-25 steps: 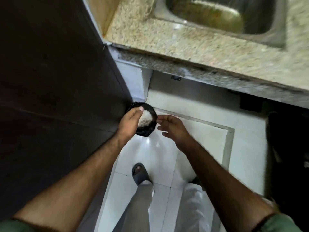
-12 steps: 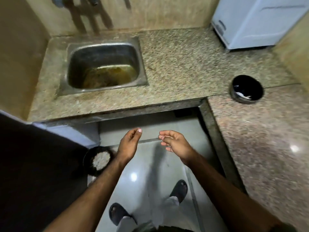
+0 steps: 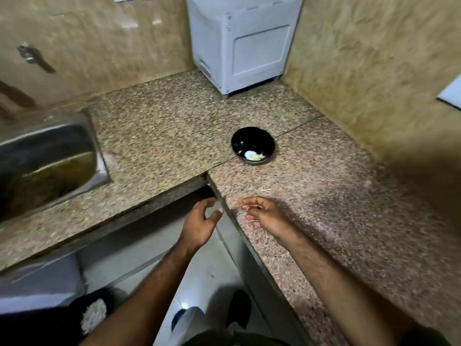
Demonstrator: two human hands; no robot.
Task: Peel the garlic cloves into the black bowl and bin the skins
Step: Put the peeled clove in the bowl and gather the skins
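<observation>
Head view has swung up: the black bowl [image 3: 253, 145], peeled garlic [image 3: 254, 156] inside, now sits ahead on the counter [image 3: 159, 136]. My left hand [image 3: 199, 222] and right hand [image 3: 264, 216] keep loose, empty grips; the bin [image 3: 93, 314] has dropped to lower left.

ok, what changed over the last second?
Both hands came up from the bin on the floor to counter height: the left hand hangs at the counter edge, the right hand is over the counter, fingers loosely curled, nothing visibly held. The bin stays on the floor with skins in it; the black bowl is unmoved since half a second ago.
</observation>
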